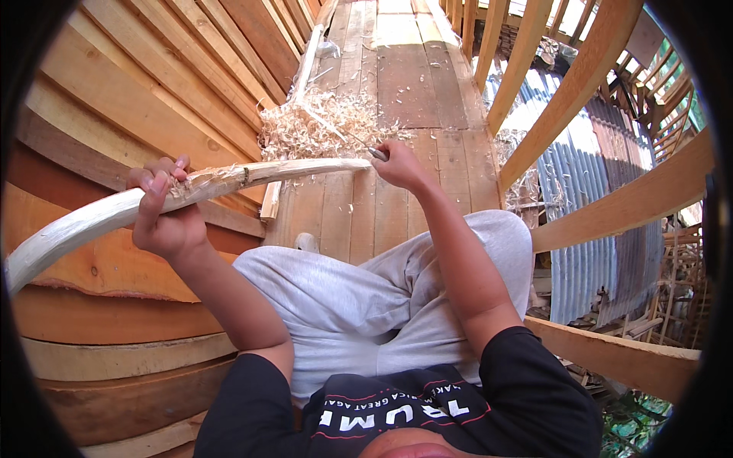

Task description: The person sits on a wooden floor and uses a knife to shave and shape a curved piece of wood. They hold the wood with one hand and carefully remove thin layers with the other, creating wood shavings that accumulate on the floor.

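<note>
A long, pale, peeled wooden pole [210, 183] runs from the left rim to the middle of the view. It has a dark knot and a rougher brownish patch near my left hand. My left hand [172, 214] is closed around it from below, thumb and fingertips showing on top. In my closed right hand [401, 166] is a knife [377, 153], its metal collar showing at the fist. Its thin blade seems to point up and left over the shavings, blurring into them. The pole's tapered far end lies just left of this fist.
Curled wood shavings [313, 126] are heaped on the plank floor [443, 160] ahead of my crossed legs. A board wall [114, 252] rises close on the left. Slatted railing [565, 99] borders the right, with corrugated metal sheets [580, 229] beyond it.
</note>
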`<state>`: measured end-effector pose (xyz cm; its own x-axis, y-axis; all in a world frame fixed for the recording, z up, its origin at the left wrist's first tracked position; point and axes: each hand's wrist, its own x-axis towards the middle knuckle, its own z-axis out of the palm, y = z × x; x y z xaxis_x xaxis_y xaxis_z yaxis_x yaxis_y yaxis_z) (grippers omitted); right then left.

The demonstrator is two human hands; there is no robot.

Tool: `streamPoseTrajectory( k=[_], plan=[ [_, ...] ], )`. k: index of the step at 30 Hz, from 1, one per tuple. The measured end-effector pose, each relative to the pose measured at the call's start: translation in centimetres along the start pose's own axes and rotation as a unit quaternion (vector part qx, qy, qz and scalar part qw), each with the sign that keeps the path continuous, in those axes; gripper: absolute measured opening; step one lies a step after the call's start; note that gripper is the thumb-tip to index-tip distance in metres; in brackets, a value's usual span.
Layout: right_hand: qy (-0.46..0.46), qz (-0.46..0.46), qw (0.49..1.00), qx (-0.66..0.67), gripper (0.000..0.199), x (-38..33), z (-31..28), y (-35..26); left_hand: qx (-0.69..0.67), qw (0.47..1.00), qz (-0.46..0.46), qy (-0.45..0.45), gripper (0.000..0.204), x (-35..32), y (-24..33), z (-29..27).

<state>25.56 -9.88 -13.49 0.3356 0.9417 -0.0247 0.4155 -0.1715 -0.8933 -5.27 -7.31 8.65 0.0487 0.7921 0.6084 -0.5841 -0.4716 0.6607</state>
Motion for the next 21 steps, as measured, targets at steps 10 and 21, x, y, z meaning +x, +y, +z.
streamPoseTrajectory(
  k=[10, 21],
  plan=[
    [0.012, 0.009, 1.000, -0.011, 0.028, -0.1, 0.4, -0.8, 0.188, 0.980, 0.063, -0.012, 0.026, 3.8, -4.2, 2.8],
    [-0.006, 0.050, 0.998, 0.031, 0.027, 0.1, 1.3, -1.4, 0.194, 0.968, -0.036, -0.155, 0.044, 3.1, -3.0, 3.3]
  ],
)
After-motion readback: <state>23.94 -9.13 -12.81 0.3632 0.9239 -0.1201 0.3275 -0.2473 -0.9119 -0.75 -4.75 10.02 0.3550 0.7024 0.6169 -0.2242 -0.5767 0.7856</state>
